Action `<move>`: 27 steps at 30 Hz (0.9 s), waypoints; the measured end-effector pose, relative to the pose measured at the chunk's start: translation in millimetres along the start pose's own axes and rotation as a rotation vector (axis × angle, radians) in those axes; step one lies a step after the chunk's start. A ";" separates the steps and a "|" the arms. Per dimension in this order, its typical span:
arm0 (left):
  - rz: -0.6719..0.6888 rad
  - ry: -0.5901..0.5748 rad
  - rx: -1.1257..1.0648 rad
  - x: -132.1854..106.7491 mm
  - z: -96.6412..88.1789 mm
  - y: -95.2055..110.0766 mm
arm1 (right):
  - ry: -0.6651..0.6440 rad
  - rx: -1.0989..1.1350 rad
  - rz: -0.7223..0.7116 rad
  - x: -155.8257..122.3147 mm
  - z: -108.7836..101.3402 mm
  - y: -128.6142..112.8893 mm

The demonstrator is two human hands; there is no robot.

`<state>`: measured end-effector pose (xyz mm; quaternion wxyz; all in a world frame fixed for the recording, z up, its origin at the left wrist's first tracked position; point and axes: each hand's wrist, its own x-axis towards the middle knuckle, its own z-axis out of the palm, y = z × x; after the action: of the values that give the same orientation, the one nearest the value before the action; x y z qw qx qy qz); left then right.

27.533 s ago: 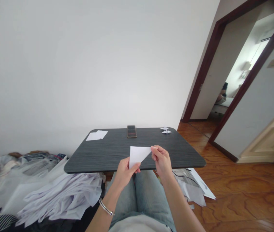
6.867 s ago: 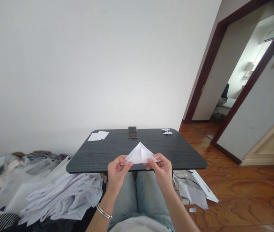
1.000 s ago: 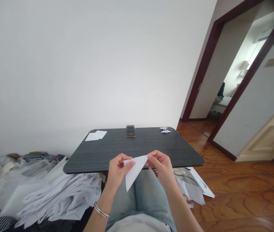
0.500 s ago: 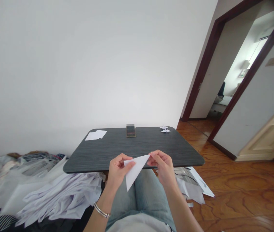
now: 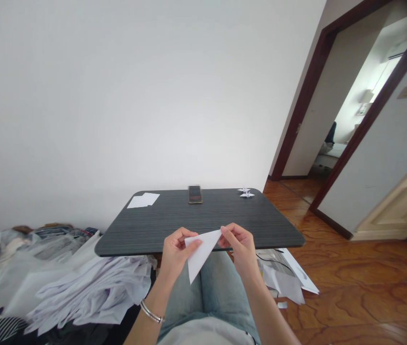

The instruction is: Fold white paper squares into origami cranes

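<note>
I hold a white paper folded into a triangle point(image 5: 200, 255) over my lap, just in front of the near edge of a dark grey table point(image 5: 153, 229). My left hand point(image 5: 175, 254) pinches its upper left corner, a silver bracelet on that wrist. My right hand point(image 5: 238, 245) pinches the upper right tip between thumb and fingers. The triangle's long point hangs down towards my jeans.
On the table's far side lie white paper sheets point(image 5: 143, 200), a phone point(image 5: 195, 194) and two small folded paper cranes point(image 5: 246, 192). A heap of white papers and clothes point(image 5: 81, 287) lies at the left. Loose sheets point(image 5: 289, 280) lie on the wooden floor; an open doorway point(image 5: 347, 129) is at the right.
Over the last second the hands and the folded triangle have barely moved. Several seconds ago the paper was a wider, upward-pointing shape; it is now a narrow triangle pointing down.
</note>
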<state>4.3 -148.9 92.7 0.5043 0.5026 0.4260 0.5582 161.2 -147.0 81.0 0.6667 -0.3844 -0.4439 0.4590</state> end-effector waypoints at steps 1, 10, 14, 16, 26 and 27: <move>-0.004 -0.008 0.000 -0.1 0.3 0.0 | 0.008 0.000 -0.010 0.5 -0.8 0.4; 0.008 0.026 -0.003 -0.6 5.4 -1.7 | -0.050 0.018 0.049 -0.8 2.2 4.8; 0.025 0.055 -0.012 -0.5 6.5 -2.2 | -0.102 -0.004 0.070 -2.5 6.0 6.0; 0.027 0.062 -0.008 -0.9 7.1 -2.5 | -0.058 0.019 0.056 -2.2 7.4 6.1; 0.052 0.091 -0.015 -2.9 10.2 -6.5 | 0.046 0.000 -0.024 4.5 5.0 3.5; 0.058 0.099 -0.012 -2.6 10.1 -6.6 | 0.043 0.001 -0.018 4.6 5.2 3.0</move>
<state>15.2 -150.9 87.2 0.4694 0.4834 0.4322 0.5993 156.3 -141.3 81.0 0.6805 -0.3897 -0.4328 0.4447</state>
